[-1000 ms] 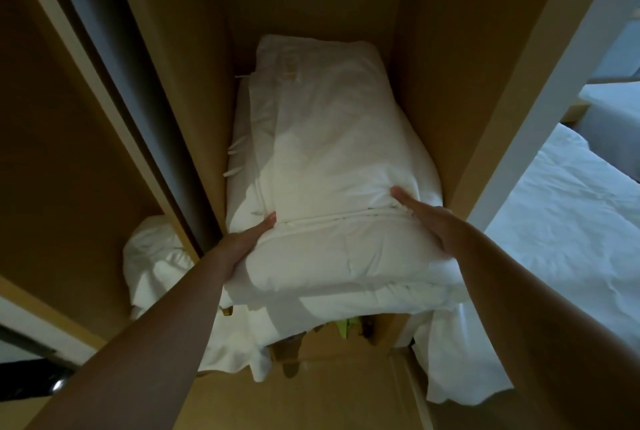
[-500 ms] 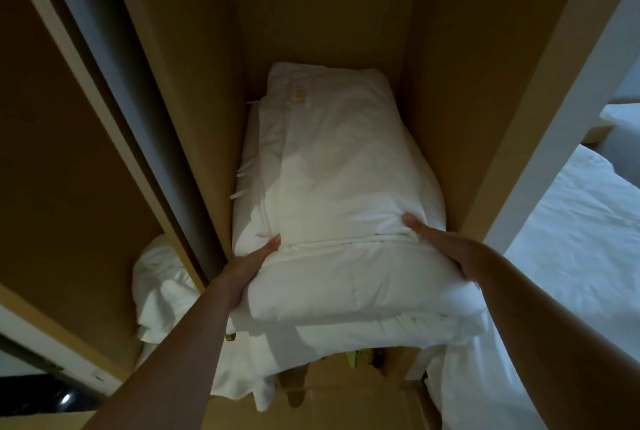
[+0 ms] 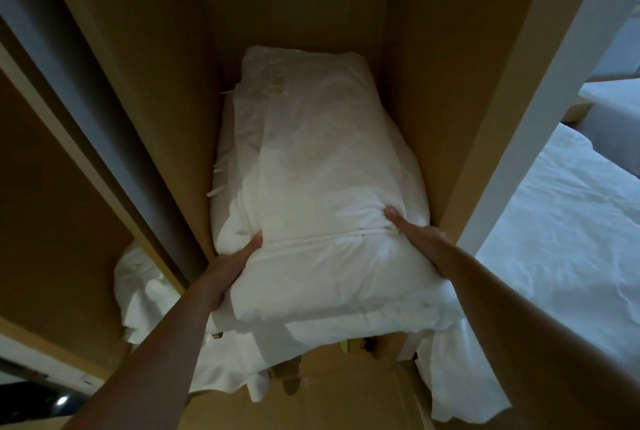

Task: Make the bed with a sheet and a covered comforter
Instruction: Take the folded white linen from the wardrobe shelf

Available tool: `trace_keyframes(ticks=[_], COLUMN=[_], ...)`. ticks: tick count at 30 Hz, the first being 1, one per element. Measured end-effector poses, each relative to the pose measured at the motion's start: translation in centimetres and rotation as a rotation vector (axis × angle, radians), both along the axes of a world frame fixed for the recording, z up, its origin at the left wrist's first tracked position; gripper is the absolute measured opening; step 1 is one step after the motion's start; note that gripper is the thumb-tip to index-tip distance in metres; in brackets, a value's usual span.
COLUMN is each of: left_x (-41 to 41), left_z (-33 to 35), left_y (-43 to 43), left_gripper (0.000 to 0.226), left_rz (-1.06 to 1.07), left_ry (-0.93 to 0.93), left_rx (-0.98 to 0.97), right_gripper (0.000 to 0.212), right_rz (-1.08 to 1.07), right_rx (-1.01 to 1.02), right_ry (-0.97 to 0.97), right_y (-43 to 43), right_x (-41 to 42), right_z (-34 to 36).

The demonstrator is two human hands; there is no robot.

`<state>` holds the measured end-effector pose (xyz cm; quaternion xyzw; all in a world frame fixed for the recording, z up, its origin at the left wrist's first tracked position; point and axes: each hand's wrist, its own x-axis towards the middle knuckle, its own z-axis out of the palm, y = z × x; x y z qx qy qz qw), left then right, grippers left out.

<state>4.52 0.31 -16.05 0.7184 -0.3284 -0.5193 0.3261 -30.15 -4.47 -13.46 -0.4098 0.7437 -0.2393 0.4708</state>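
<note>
a folded white comforter [image 3: 322,187] lies inside a narrow wooden wardrobe [image 3: 433,83] compartment. it fills the space between the two side walls, and its near end sticks out past their front edges.

the left hand [image 3: 232,273] grasps the near left corner: its thumb lies on top by a seam, and the fingers are tucked under the bundle, out of sight. the right hand [image 3: 420,239] grasps the near right corner. its thumb presses into the top, where the fabric puckers, and the rest of the hand runs along the bundle's right side with the fingers hidden. both forearms reach in from below.

small white ties [image 3: 216,192] stick out of the comforter's left edge against the wall. under the bundle, thinner white cloth [image 3: 242,363] hangs down over the front of the wardrobe, and more of it bunches at the lower left behind the wardrobe's left wall.

to the right, beyond a pale post, is a bed [image 3: 571,239] with a wrinkled white sheet on it. the room is dim.
</note>
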Motion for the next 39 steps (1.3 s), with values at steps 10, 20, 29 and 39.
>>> trace_keyframes(ticks=[10,20,29,39], left_x=[-1.4,-2.6,-2.3,-0.2], left_z=[-1.2,-1.6,1.3,4.7], left_y=[-2.3,-4.0,-1.2,8.5], left_gripper=[0.096,0.105,0.142,0.079], left_rz=[-0.045,0.203,0.303,0.214], left_ry=[-0.103,-0.099,-0.054,0.039], left_rx=[0.059,-0.013,-0.067,-0.361], right_gripper=[0.141,0.114,0.106,0.091], right_rz=[-0.012,-0.064,-0.088,-0.238], right_rx=[-0.096,-0.214,-0.323,-0.426], right_ry=[0.219,0.221,0.249,0.184], right_y=[-2.0,-2.0,1.4,14.5], right_x=[-0.1,0.2,0.8,3.9], right_z=[-2.1,-1.1,1.1,2.1])
